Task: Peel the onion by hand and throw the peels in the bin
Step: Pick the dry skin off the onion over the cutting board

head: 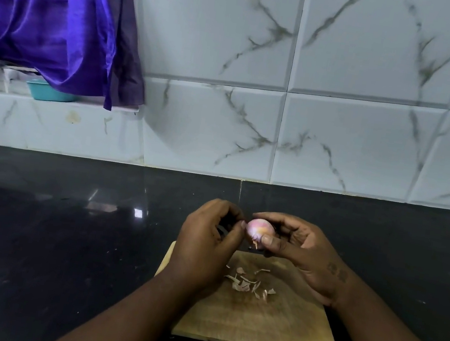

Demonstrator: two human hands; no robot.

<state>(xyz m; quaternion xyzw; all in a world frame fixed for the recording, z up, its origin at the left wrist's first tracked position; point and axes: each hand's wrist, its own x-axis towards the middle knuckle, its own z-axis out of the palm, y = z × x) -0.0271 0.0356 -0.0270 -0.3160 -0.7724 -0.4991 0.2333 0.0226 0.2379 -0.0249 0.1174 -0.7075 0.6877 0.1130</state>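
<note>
A small pink onion (258,229) is held above the far edge of a wooden cutting board (268,326). My right hand (301,253) grips it between thumb and fingers. My left hand (207,246) is curled beside it, its fingertips touching the onion's left side. A short strip of skin hangs from the onion's underside. Several dry peel scraps (249,283) lie in a loose pile on the board below the hands. No bin is in view.
The board rests on a black polished counter (48,246) against a marble-tiled wall (339,128). At the far left a purple cloth (51,16) hangs over a ledge holding a teal container (45,91). Tiny peel bits lie by the board's near edge.
</note>
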